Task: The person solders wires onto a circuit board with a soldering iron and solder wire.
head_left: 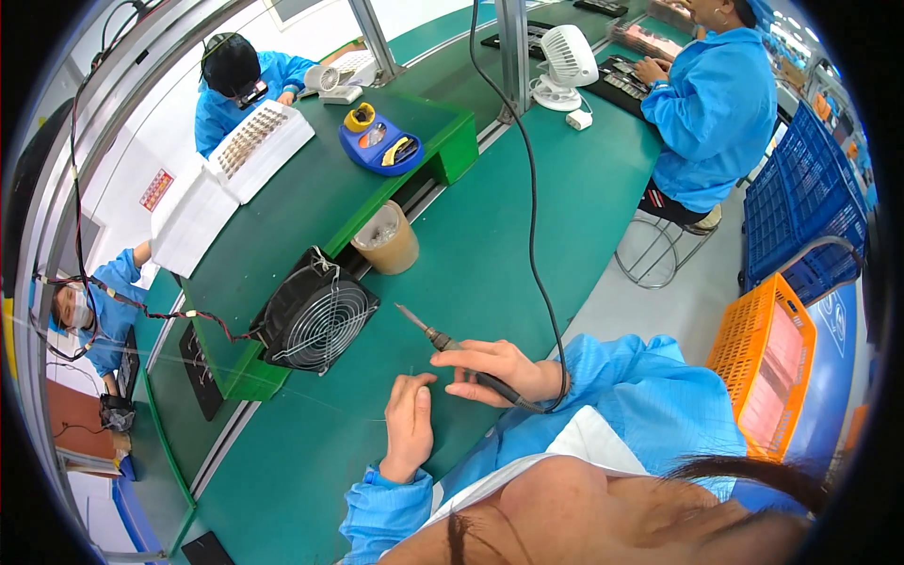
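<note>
My right hand [508, 370] is closed around the dark handle of a soldering iron [439, 339], whose tip points up and to the left above the green bench [452, 254]. The iron's black cord [534, 207] loops by my wrist and rises past the top of the view. Close by on the left, my left hand [410, 424] is closed, with fingers and thumb drawn together. A thin strand of solder wire [353, 412] runs leftward from it, very faint. Beyond the iron's tip stands a black fan [320, 315] with a round metal grille.
A green raised shelf [311, 179] carries a blue soldering-iron stand [379, 146] and a white tray of small parts [259, 141]. Beneath its edge is a tan tub [388, 243]. A white fan [565, 71] stands farther back. Co-workers sit around; an orange crate [767, 367] is at right.
</note>
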The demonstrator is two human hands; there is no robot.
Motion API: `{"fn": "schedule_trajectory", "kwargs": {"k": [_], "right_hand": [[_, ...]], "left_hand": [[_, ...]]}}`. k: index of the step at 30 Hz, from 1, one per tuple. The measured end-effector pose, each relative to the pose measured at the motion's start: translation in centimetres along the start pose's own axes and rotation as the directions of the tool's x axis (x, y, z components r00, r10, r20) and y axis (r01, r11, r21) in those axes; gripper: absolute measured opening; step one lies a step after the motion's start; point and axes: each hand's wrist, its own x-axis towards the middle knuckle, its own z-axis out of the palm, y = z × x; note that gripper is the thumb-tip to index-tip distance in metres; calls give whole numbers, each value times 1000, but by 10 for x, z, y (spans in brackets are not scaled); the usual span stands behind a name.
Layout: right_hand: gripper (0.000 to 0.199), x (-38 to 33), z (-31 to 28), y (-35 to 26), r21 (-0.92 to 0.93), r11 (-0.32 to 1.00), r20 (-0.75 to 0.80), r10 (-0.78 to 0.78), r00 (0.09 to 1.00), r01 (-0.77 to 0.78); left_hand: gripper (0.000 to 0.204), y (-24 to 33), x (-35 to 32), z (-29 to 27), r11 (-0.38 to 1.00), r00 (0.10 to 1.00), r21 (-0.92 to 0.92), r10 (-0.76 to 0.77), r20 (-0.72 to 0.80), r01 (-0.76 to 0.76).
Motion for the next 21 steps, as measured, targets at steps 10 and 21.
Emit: {"fn": "schedule_trajectory", "kwargs": {"k": [10,21], "right_hand": [[44,-5,4,8,-63,991,48,-113,992,116],[44,-6,0,8,-29,996,83,-84,993,87]], "left_hand": [[24,13,4,22,887,998,461,-43,52,14],[23,10,2,24,878,998,475,31,62,-57]]}}
